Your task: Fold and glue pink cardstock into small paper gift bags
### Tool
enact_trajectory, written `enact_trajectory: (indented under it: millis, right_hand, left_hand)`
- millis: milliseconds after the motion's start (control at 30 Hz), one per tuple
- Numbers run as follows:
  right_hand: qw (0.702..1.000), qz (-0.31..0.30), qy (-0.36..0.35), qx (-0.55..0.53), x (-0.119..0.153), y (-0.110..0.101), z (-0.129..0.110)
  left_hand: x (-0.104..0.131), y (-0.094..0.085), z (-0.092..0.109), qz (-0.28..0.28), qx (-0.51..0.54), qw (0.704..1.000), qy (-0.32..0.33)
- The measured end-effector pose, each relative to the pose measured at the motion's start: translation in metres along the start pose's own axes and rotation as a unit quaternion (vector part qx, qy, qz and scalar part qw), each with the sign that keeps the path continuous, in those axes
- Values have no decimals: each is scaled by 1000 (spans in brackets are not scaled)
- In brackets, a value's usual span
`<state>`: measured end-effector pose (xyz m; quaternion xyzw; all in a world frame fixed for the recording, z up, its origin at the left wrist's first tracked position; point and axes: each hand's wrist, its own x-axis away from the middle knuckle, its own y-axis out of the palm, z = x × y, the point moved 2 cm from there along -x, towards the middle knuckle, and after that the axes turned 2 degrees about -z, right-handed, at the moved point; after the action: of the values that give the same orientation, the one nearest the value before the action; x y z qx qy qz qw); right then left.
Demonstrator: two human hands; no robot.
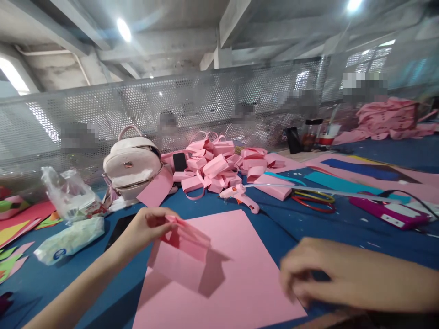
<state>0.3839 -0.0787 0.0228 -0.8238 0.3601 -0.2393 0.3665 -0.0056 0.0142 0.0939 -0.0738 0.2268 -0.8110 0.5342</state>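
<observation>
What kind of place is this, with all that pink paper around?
Probably a paper-craft workshop. A heap of folded pink paper boxes lies on the blue table, a glue gun beside it, and the left hand holds a folded pink piece.

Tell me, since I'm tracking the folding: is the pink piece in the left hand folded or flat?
Folded. The pink piece shows creases and stacked flaps pinched by the left hand, raised above the flat pink sheet.
</observation>
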Motion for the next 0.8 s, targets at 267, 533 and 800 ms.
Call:
enact_trajectory:
  millis: [267, 533, 800]
  right_hand:
    - [941, 184, 123, 256, -87, -77, -10]
    - [958, 218, 88, 167, -122, -82, 22]
    - [964, 249, 46, 85, -148, -82, 17]
  left_hand:
    - [-2, -10, 21, 198, -167, 953, 159]
    - [-14, 8, -10, 153, -132, 962, 184]
    - [-17, 20, -25, 161, -86, 968, 170]
